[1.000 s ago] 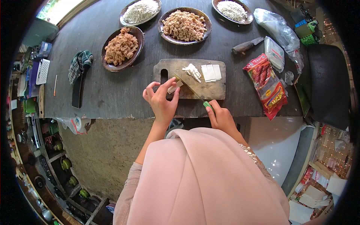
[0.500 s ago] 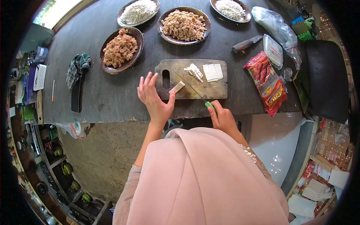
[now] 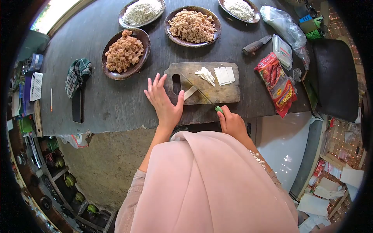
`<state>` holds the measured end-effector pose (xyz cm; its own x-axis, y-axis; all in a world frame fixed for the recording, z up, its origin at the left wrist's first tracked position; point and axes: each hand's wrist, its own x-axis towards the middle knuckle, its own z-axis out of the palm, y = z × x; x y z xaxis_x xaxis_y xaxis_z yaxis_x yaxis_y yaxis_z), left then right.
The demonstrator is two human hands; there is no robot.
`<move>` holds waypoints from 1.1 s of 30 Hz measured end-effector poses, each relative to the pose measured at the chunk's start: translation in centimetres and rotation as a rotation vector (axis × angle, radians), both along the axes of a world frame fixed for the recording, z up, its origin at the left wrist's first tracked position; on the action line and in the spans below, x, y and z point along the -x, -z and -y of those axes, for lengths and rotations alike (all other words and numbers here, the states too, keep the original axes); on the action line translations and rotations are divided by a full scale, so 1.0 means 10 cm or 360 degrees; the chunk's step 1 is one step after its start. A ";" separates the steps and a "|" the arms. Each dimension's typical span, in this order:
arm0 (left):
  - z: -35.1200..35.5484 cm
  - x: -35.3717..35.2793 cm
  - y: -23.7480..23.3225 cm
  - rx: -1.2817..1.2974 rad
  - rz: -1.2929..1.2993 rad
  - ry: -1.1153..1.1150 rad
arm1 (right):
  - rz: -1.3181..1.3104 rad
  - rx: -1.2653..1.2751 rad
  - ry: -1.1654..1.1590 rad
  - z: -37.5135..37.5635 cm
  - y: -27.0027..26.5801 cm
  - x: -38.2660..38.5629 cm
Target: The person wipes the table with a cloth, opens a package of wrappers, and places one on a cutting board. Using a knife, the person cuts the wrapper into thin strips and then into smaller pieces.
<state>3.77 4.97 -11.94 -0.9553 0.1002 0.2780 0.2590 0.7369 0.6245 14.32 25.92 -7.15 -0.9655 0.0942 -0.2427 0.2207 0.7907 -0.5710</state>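
Observation:
My right hand is wrapped round the green handle of a kitchen knife. The blade lies slantwise over the wooden cutting board, pointing to the upper left. Fingers spread, my left hand stays open at the board's left end, with its thumb tip right at a pale white strip. That strip sits just left of the blade, near the board's front edge. Farther back on the board are a small heap of thin white strips and several flat white slices side by side.
Behind the board stand bowls of brown chunks and plates of whitish shreds. To the right lie a second knife, a red food packet and plastic bags. A checked cloth lies left.
The view has shifted slightly, so the board appears a little farther right. The pale strip looks flatter and closer to the blade. My left hand stays spread; my right keeps the knife.

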 end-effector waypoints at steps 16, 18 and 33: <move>-0.14 0.08 -0.01 -0.0050 -0.0024 0.0067 | -0.0086 -0.0234 -0.0045 0.13 0.09 0.00; -0.13 0.08 -0.01 -0.0055 -0.0027 0.0071 | -0.0111 -0.0283 -0.0046 0.17 0.12 0.02; -0.14 0.08 -0.01 -0.0070 -0.0026 0.0057 | -0.0074 -0.0116 -0.0033 0.17 0.08 0.11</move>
